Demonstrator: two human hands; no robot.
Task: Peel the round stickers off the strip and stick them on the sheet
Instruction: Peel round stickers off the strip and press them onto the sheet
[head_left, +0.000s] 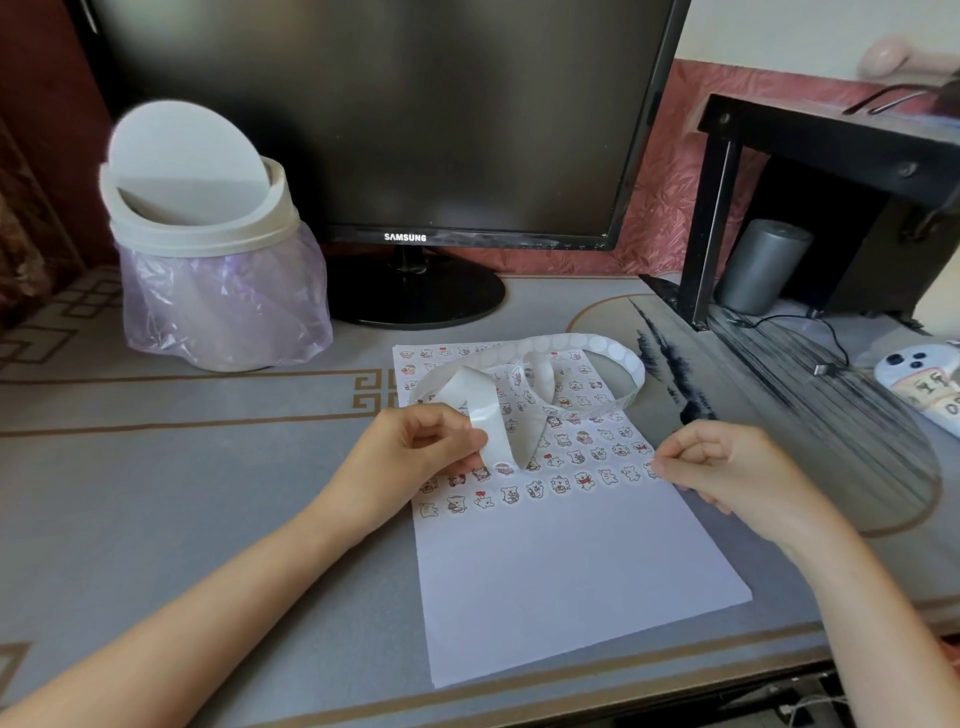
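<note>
A white sheet (566, 577) lies on the desk in front of me, its upper half covered with rows of several small round cartoon stickers (561, 484). A long white backing strip (587, 345) curls in loops above the sheet's top part. My left hand (415, 457) pinches the strip's near end between thumb and fingers, just above the sticker rows. My right hand (727, 467) has its fingers curled, with the fingertips pressed at the sheet's right edge at the end of a sticker row. Whether a sticker lies under those fingertips is hidden.
A white swing-lid bin (202, 208) with a purple bag stands at the back left. A black monitor (384, 119) is behind the sheet. A black stand (717, 218), a grey cylinder (761, 265), a cable and a phone (919, 384) are at the right.
</note>
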